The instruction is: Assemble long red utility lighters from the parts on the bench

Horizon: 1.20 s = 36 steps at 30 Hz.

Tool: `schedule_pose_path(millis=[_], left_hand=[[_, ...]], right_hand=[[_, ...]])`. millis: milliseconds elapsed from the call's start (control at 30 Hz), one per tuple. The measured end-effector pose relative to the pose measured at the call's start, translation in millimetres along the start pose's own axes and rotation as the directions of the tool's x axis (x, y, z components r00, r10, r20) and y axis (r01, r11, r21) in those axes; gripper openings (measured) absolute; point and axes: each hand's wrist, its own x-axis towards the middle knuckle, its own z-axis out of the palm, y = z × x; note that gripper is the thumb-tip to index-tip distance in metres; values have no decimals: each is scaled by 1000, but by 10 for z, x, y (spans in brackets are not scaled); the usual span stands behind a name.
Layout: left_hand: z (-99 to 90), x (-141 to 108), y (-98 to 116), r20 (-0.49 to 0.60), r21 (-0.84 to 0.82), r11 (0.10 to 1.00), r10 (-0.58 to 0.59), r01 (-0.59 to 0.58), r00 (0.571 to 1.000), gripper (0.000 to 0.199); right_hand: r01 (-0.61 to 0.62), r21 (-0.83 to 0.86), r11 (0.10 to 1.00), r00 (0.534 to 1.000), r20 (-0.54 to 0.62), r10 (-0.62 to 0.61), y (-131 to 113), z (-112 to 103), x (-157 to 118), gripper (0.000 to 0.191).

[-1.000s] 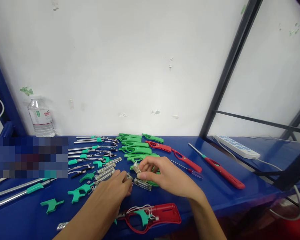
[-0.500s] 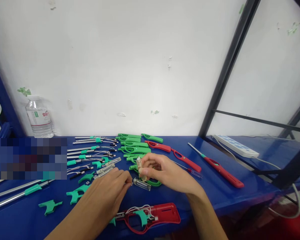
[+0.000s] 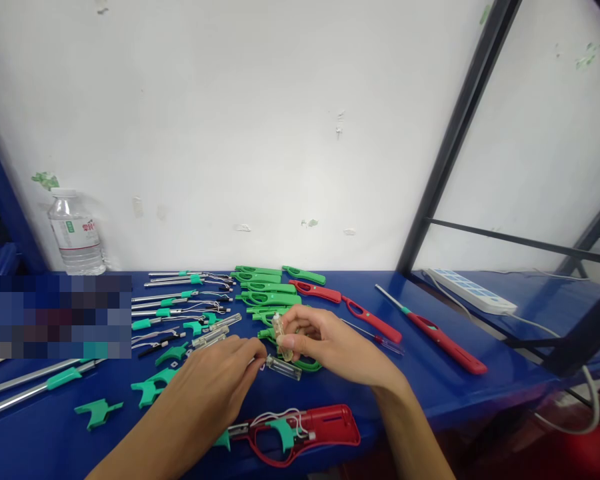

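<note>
My right hand (image 3: 317, 340) pinches a small clear fuel tank (image 3: 281, 333) upright between thumb and fingers, above the green handle shells. My left hand (image 3: 233, 367) has its fingers closed together; what they hold is too small or hidden to name. Just right of its fingertips, another clear tank (image 3: 283, 367) lies on the blue table. More clear tanks (image 3: 226, 322) lie behind my left hand. Near the front edge, an open red lighter shell (image 3: 330, 427) holds a green trigger (image 3: 283, 433), white wires and a metal rod end.
Green handle shells (image 3: 273, 299) and red ones (image 3: 373, 320) lie behind my hands. Metal rods with wires (image 3: 167, 295) and green triggers (image 3: 99, 413) spread to the left. On the right are a red lighter (image 3: 445, 343), a screwdriver (image 3: 393, 345) and a power strip (image 3: 473, 292). A bottle (image 3: 77, 233) stands back left.
The view has shifted very slightly. Both hands keep nearly the same places, and my right hand still holds the clear tank, turned a little.
</note>
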Motion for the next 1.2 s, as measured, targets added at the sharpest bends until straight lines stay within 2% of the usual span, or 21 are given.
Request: schedule_pose_path(millis=[233, 667, 967, 1100, 1200], left_hand=[[72, -4, -32, -53, 1, 1000, 24, -24, 998, 38], [0, 24, 37, -11, -34, 999, 17, -17, 1000, 30], [-33, 61, 30, -173, -97, 993, 43, -60, 984, 29], [-124, 96, 17, -292, -176, 983, -11, -42, 957, 33], [-205, 98, 34, -335, -268, 963, -95, 2, 937, 29]], right_hand=[[-22, 17, 1000, 1000, 11, 22, 14, -7, 14, 37], [-29, 2, 1000, 1000, 5, 29, 10, 1, 12, 32], [-18, -8, 1000, 1000, -5, 18, 17, 11, 24, 29], [-16, 12, 1000, 1000, 7, 16, 22, 13, 18, 30], [-20, 28, 999, 1000, 6, 20, 22, 22, 10, 31]])
